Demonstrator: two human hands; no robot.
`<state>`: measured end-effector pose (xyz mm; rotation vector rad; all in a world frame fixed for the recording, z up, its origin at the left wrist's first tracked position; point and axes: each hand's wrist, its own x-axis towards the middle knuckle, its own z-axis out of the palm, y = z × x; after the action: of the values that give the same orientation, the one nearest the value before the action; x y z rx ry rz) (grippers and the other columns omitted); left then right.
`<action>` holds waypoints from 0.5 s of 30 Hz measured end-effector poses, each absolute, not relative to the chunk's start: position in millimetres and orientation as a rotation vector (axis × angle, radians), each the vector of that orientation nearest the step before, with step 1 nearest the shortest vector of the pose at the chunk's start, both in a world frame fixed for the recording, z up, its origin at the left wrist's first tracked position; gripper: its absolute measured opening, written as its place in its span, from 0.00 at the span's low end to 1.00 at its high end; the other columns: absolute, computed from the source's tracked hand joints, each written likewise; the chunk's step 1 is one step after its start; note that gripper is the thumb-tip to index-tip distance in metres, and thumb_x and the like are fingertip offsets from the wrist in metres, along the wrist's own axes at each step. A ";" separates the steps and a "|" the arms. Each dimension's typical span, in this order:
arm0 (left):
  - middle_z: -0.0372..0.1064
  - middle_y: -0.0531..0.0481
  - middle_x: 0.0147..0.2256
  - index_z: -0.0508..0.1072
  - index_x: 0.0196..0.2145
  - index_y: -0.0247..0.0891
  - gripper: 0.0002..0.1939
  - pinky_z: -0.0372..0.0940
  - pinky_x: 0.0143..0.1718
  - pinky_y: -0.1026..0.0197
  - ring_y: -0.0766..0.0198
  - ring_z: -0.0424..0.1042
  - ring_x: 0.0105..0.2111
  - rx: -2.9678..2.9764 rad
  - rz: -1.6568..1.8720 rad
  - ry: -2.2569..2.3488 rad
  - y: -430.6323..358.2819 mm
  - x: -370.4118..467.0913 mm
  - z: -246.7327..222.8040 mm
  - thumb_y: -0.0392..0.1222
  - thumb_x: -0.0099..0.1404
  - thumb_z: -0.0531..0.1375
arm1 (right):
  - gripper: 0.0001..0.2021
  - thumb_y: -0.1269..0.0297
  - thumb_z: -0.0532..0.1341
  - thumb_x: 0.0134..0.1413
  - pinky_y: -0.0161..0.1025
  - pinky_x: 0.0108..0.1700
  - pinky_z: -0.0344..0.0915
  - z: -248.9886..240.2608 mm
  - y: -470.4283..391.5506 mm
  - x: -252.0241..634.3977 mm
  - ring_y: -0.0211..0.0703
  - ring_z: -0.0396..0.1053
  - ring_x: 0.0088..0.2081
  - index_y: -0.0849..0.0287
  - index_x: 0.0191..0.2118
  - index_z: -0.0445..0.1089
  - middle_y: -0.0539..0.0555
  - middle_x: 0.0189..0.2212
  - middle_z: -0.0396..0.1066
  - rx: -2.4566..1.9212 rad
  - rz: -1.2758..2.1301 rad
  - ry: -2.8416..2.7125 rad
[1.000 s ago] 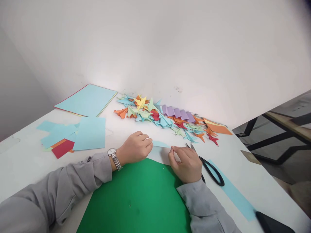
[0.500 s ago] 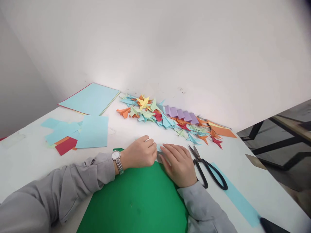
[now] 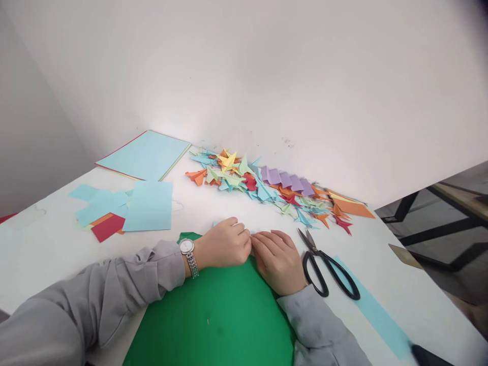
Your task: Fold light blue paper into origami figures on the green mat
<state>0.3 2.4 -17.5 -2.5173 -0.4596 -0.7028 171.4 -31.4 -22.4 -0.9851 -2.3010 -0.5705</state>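
Note:
My left hand [image 3: 229,243], with a silver watch at the wrist, is closed with its fingers curled at the top of the green sheet [image 3: 213,315]. Against it rests my right hand [image 3: 277,258], its fingers pressed together and their tips meeting the left fingers. Whatever lies between the fingers is hidden; a small bit of light blue shows just behind them. Black-handled scissors [image 3: 313,250] lie partly open to the right of my right hand. A long light blue strip [image 3: 375,310] runs under their handle.
Folded colourful paper pieces [image 3: 232,180] and a purple pleated row [image 3: 286,180] lie along the wall. Light blue squares [image 3: 149,206] and a red piece [image 3: 108,227] are at the left, near large stacked sheets [image 3: 147,155]. A dark object [image 3: 429,356] sits at the lower right.
My right hand's fingers have closed together and come up against my left hand. The gap between the hands, where a greyish piece showed, is now covered. The whole view has shifted slightly.

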 end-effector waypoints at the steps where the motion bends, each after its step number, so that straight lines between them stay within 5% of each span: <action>1: 0.67 0.45 0.25 0.68 0.25 0.33 0.13 0.54 0.29 0.57 0.61 0.64 0.27 -2.522 -0.699 -0.461 2.3 0.2 -16.9 0.29 0.63 0.48 | 0.09 0.77 0.54 0.53 0.44 0.45 0.59 -22.8 -31.3 171.5 0.43 0.70 0.36 0.62 0.36 0.69 0.55 0.32 0.75 -0.988 -0.568 -2.300; 15: 0.65 0.50 0.23 0.66 0.22 0.35 0.12 0.53 0.30 0.57 0.63 0.63 0.26 -2.608 -0.707 -0.481 8.1 -3.8 -17.9 0.31 0.62 0.50 | 0.10 0.77 0.54 0.52 0.43 0.44 0.58 -22.5 -32.4 172.5 0.42 0.70 0.37 0.60 0.36 0.71 0.53 0.33 0.76 -1.043 -0.561 -2.266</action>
<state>-3.8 8.1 -17.9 -2.6083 -0.4812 -0.7066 172.5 -32.4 -22.5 -1.0430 -2.2665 -0.5612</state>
